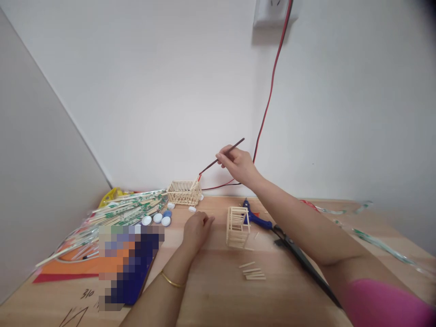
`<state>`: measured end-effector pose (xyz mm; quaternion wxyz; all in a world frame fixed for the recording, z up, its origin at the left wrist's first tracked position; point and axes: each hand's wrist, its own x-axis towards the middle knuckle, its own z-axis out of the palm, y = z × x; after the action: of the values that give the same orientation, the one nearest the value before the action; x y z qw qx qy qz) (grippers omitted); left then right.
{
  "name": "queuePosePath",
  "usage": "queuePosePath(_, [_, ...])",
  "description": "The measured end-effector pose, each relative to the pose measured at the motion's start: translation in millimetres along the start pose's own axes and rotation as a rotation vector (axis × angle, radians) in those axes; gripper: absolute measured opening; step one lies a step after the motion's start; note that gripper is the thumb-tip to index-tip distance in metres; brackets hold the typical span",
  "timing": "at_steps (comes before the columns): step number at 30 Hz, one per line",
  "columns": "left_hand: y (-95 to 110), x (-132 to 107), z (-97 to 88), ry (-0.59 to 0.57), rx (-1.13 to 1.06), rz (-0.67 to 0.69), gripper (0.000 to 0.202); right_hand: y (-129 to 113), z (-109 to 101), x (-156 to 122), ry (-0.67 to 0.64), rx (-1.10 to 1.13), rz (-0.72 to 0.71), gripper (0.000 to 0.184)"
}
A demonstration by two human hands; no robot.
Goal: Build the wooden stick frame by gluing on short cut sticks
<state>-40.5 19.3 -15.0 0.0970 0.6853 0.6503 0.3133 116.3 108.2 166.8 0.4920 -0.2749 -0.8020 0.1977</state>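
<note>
My right hand (236, 165) is raised near the wall, its fingers closed around a thin dark reddish-brown stick (231, 149), pencil-like in shape. The stick slants down left, and its lower tip meets a small red-orange piece at one end of a cart-like frame of thin wooden sticks (184, 193). That frame has white round caps as wheels and stands by the wall. My left hand (197, 231) rests on the table with curled fingers, apart from both wooden frames; nothing shows in it. To its right stands a smaller open box frame of sticks (237, 227).
A blue glue gun (259, 221) and black scissors (299, 259) lie at right. Several loose short sticks (254, 272) are in front. At left are bottle caps (157, 218), wrapped chopsticks (132, 206), orange sheets (75, 265) and a dark blue object (146, 268). A red-black cable (272, 86) hangs behind.
</note>
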Motion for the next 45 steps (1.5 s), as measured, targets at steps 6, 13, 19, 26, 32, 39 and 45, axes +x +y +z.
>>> queuePosePath(6, [-1, 0, 0.5, -0.009, 0.034, -0.004, 0.032, 0, 2, 2, -0.013, -0.018, 0.004, 0.027])
queuePosePath(13, [1, 0, -1.7, -0.017, 0.066, -0.008, 0.031, 2, 3, 5, 0.000, -0.056, -0.005, 0.028])
queuePosePath(19, [4, 0, -6.0, -0.028, 0.090, 0.000, 0.032, -3, -6, 4, 0.013, 0.020, 0.024, 0.028])
queuePosePath(26, [7, 4, -12.5, -0.040, 0.126, -0.030, 0.045, -11, -106, -43, 0.209, -0.004, 0.148, 0.031])
queuePosePath(32, [12, 4, -17.2, -0.056, 0.157, -0.070, 0.051, 13, -207, -144, 0.364, -0.333, 0.435, 0.033])
queuePosePath(39, [13, 1, -12.5, -0.029, 0.178, -0.117, 0.052, 63, -240, -246, -0.019, -0.682, 0.261, 0.029])
queuePosePath(45, [14, 0, -8.7, -0.027, 0.216, -0.114, 0.048, 97, -238, -257, -0.305, -0.753, 0.034, 0.038])
